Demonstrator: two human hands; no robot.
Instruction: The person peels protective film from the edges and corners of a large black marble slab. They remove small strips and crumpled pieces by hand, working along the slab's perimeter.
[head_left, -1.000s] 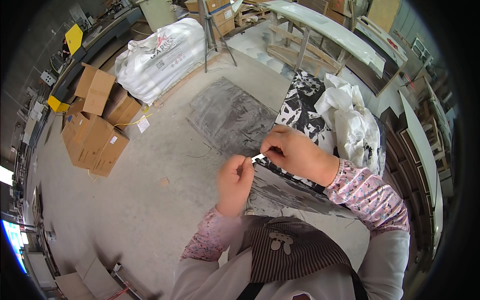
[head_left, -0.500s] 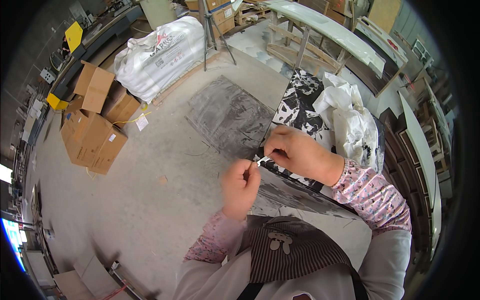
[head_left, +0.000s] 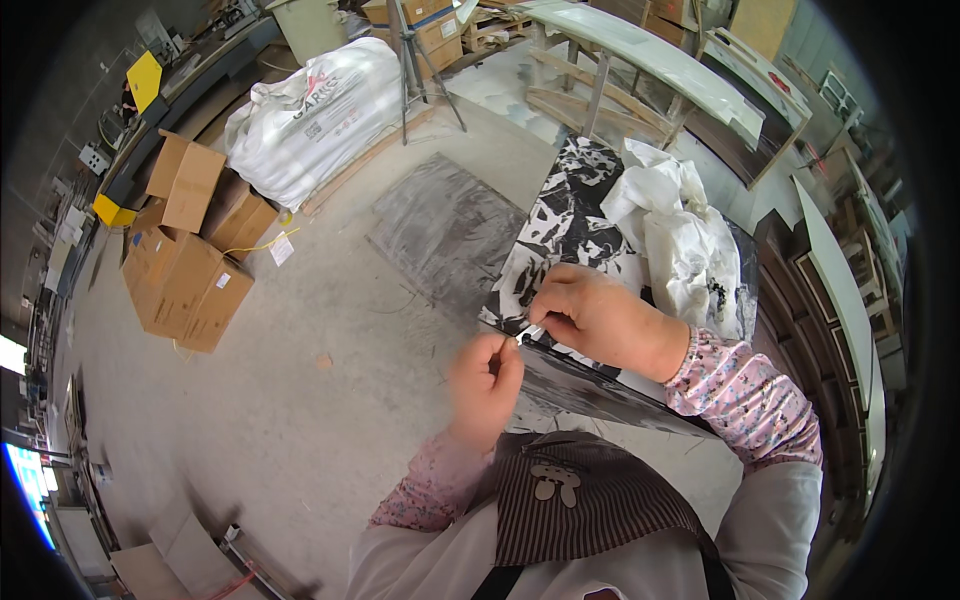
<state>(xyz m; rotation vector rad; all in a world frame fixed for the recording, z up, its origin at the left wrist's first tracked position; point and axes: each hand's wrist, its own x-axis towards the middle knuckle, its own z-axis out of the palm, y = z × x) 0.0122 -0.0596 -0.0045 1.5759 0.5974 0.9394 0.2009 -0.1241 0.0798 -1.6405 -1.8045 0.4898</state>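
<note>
Between my two hands is a small, thin white strip [head_left: 530,332], too small for me to name its kind. My left hand [head_left: 484,382] is closed, thumb and forefinger pinching the strip's lower left end. Just above and to the right, my right hand [head_left: 598,318] pinches the other end, fingers curled inward. Both hands are over the near left corner of a black table [head_left: 590,170] blotched with white. A crumpled white plastic sheet [head_left: 690,250] lies on that table, beyond my right hand and apart from it.
Cardboard boxes [head_left: 185,285] are heaped on the floor at left, near a large white wrapped bale [head_left: 315,125]. A dark flat board [head_left: 440,235] lies on the floor by the table. Behind stand a tripod [head_left: 408,70] and a long pale panel on wooden trestles [head_left: 640,65].
My hands have shifted slightly down in the picture, still pinching the strip. The table and plastic sheet appear further left as the view moves.
</note>
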